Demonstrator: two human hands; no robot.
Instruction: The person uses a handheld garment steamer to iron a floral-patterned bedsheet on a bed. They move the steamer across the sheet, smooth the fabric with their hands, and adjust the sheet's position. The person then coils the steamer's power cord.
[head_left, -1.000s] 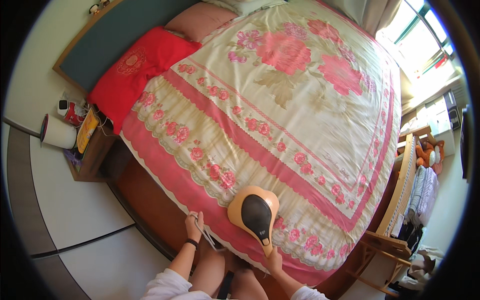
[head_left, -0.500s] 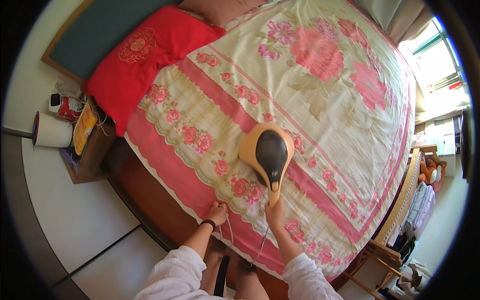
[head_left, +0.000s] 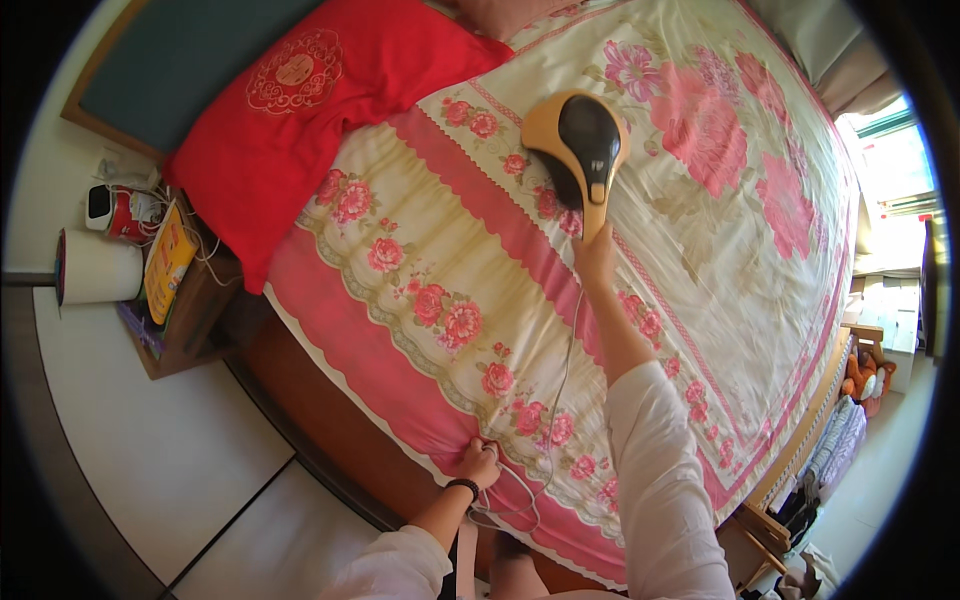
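My right hand [head_left: 597, 258] is wrapped round the handle of a gold and black handheld mattress vacuum [head_left: 578, 140]. The vacuum is over the cream, floral bedsheet [head_left: 470, 230], right of the red pillow; the bottom of its head is hidden. At the bed's near edge my left hand [head_left: 480, 463] is closed on the grey power cord [head_left: 551, 450], resting against the sheet's pink border. Loops of cord hang beside that hand, and a length runs up across the sheet to the vacuum's handle.
A red pillow [head_left: 300, 130] lies at the headboard [head_left: 190, 65]. Left of the bed, a wooden nightstand [head_left: 195, 325] carries a yellow book [head_left: 172, 260] and loose cables, with a white cylinder [head_left: 100, 266] beside it. A wooden rack [head_left: 815, 430] with clothes stands at the right.
My right hand has pushed the vacuum away from me, farther up the bed and slightly right, arm stretched. The cord has drawn out across the sheet. My left hand stays at the edge.
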